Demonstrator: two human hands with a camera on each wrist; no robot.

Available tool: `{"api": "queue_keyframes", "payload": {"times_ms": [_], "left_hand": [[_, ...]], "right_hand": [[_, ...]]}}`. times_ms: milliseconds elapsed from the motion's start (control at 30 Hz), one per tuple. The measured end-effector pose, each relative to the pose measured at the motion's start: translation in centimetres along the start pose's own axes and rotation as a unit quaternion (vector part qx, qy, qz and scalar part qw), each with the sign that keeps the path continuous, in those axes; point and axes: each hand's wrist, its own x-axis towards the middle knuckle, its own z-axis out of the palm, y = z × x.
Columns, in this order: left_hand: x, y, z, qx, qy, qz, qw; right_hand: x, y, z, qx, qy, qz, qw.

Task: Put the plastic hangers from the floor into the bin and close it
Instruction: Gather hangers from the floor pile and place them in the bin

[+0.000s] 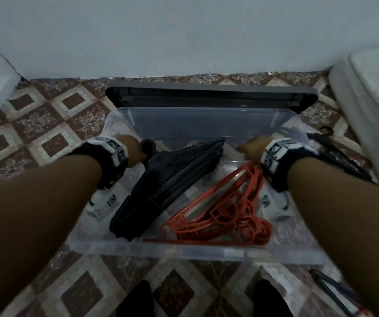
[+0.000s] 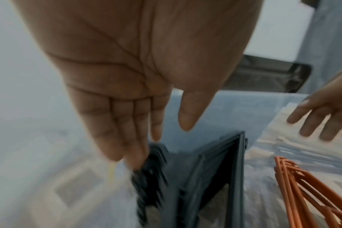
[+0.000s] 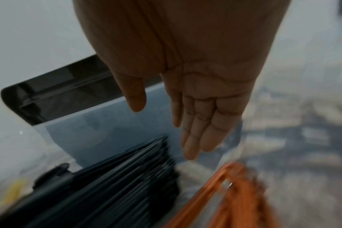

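- I am seeing the orange plastic hangers lying nearest in the clear plastic bin, light and stiff, probably snagging.
- I am keeping my left hand and right hand flat-fingered, holding nothing.
- The black plastic hangers are stacked beside; I would grip their hooks.
- The grey lid is waiting behind.

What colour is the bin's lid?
Dark grey; the lid lies behind the clear bin, best seen from the head view.

The bin is showing clear plastic; inside it, one stack of hangers is showing black and another bunch orange-red. Behind the bin, the lid is looking dark grey. The floor is showing maroon-and-cream diamond tiles.
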Motion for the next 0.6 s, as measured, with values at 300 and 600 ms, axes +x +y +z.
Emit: {"api": "queue_keyframes", "payload": {"times_ms": [300, 600], "left_hand": [[-4.4, -4.7, 1.8, 0.005, -0.016, -0.085, 0.996], [-2.8, -2.9, 1.9, 0.054, -0.038, -0.080, 0.995]], "right_hand": [[-5.4, 8.5, -8.4, -0.484, 0.005, -0.072, 0.872], [-5.6, 10.4, -5.9, -0.433, -0.008, -0.055, 0.900]]}}
